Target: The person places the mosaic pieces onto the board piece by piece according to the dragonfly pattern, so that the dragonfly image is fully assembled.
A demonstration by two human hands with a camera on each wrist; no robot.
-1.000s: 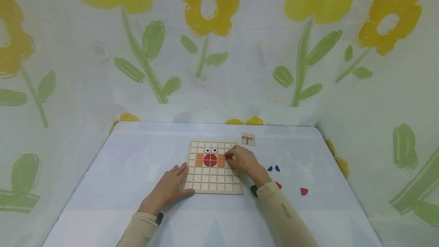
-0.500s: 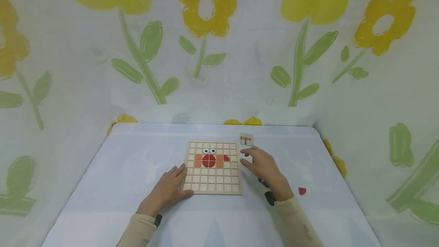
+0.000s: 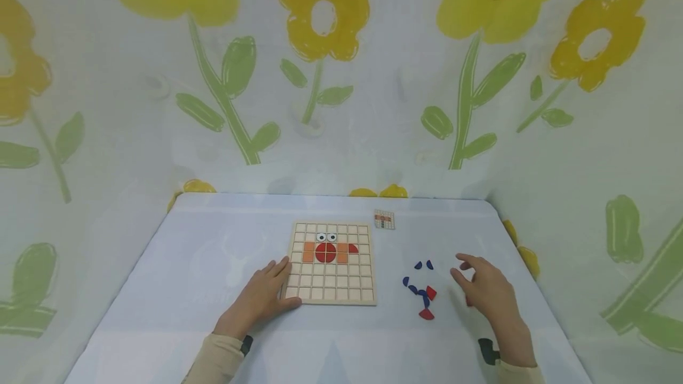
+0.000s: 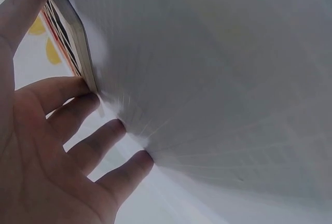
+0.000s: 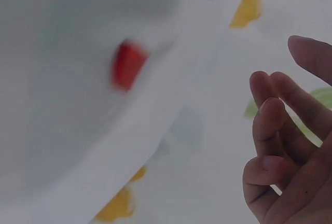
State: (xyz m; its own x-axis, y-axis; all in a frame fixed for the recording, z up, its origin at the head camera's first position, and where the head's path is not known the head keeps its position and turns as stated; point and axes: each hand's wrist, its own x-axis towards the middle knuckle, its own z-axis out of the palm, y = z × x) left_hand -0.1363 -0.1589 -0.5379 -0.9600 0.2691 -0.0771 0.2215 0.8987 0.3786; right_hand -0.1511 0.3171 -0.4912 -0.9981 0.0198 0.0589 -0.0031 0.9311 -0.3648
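A wooden grid board [image 3: 331, 283] lies on the table, bearing two eye tiles [image 3: 326, 237], orange squares [image 3: 308, 252], a red circle of quarter pieces [image 3: 325, 252] and one red quarter piece [image 3: 353, 248] at the right. My left hand [image 3: 261, 296] rests at the board's lower left corner, its fingers fairly straight along the edge. In the left wrist view, fingertips [image 4: 89, 98] touch the board's side. My right hand [image 3: 488, 289] hovers right of the loose pieces, fingers loosely bent and holding nothing. Beneath it a red piece [image 5: 128, 66] is partly hidden in the head view.
Several blue pieces [image 3: 413, 290] and two red quarter pieces [image 3: 427, 314] lie loose right of the board. A small pattern card [image 3: 384, 219] lies behind the board's right corner. Flower-printed cloth [image 3: 373, 105] surrounds the table's back and sides.
My right hand has left a red quarter piece in the board's right part and moved right and nearer me, past the loose pieces. The left hand keeps its place.
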